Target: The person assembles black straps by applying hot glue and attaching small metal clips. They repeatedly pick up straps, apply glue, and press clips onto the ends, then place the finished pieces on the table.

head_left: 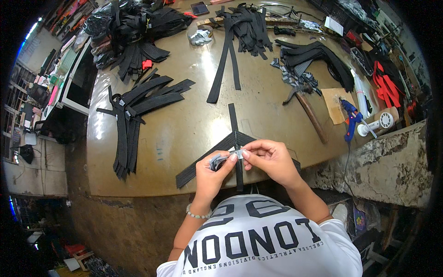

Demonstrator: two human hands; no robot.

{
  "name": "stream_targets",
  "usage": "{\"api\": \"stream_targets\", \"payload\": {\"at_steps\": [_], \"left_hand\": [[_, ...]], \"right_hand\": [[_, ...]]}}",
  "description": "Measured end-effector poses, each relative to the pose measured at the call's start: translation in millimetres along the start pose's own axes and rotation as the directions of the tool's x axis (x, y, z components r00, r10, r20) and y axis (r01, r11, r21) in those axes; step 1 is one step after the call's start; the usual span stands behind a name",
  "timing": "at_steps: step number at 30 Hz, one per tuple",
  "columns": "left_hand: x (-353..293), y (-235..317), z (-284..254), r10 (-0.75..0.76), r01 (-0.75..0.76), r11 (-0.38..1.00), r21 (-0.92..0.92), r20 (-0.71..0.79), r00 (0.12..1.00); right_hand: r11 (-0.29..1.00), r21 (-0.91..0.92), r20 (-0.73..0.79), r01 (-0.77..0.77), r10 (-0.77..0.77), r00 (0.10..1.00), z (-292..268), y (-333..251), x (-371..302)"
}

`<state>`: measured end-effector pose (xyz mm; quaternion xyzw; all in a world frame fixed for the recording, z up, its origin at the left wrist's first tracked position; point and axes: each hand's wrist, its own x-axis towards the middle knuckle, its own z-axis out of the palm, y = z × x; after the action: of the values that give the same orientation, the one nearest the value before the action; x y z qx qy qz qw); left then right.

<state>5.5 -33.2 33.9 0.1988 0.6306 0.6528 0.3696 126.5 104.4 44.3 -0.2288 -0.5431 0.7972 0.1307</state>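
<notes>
Close together over the table's near edge, both hands are closed in pinches. Between the thumb and fingers of my left hand (211,174) sits a small stack of grey and white fabric labels (217,160), curled over. The fingertips of my right hand (271,159) pinch the end of a pale label (238,153) at the stack's right side. Directly beneath lies a piece of black webbing straps (199,165), two wide arms angled into a V with a narrow strap (233,117) running through the middle. My hands partly hide where the straps meet.
Black straps lie in bundles at left (129,124), back left (138,27), back middle (247,30) and right (318,57). A hammer (311,115), small grey labels (300,78), a blue glue gun (353,120) with a trailing cord and a white fan (383,121) are at right.
</notes>
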Motion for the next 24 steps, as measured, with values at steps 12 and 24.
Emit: {"api": "stream_targets", "payload": {"at_steps": [12,24], "left_hand": [[5.2,-5.8,-0.5,0.026,-0.024,0.999,0.043,-0.029,0.999],[51.7,-23.2,-8.6,0.280,-0.174,0.679,0.713,-0.032,0.960]], "right_hand": [[0.999,-0.053,-0.022,0.013,-0.014,1.000,-1.3,11.5,1.0],[0.745,-0.666,-0.060,-0.032,-0.011,0.998,-19.4,17.0,72.4]]}}
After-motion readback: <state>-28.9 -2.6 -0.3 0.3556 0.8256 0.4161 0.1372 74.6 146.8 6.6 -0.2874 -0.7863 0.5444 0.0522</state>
